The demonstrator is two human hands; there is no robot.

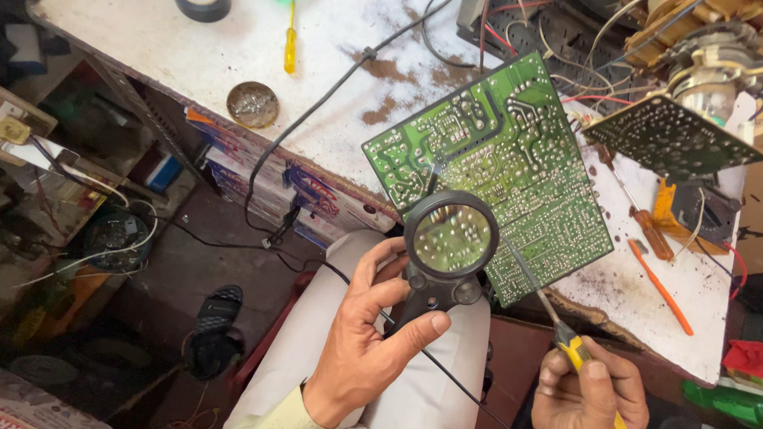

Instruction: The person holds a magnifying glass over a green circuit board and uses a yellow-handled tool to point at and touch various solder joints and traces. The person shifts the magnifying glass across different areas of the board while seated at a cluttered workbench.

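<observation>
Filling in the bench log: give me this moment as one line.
left hand: holds magnifier over green board | right hand: holds yellow-handled tool, tip at board | board on white bench

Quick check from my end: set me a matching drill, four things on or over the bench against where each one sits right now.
Things:
1. magnifying glass
2. yellow screwdriver
3. round tin
4. orange screwdriver

Places:
A. lying on the white benchtop, far side, near the tape roll
B. held in the left hand over the green circuit board
C. lying on the bench right of the green board
D. sitting near the bench's front edge, left of the green board

Pairs: 1-B, 2-A, 3-D, 4-C
</observation>
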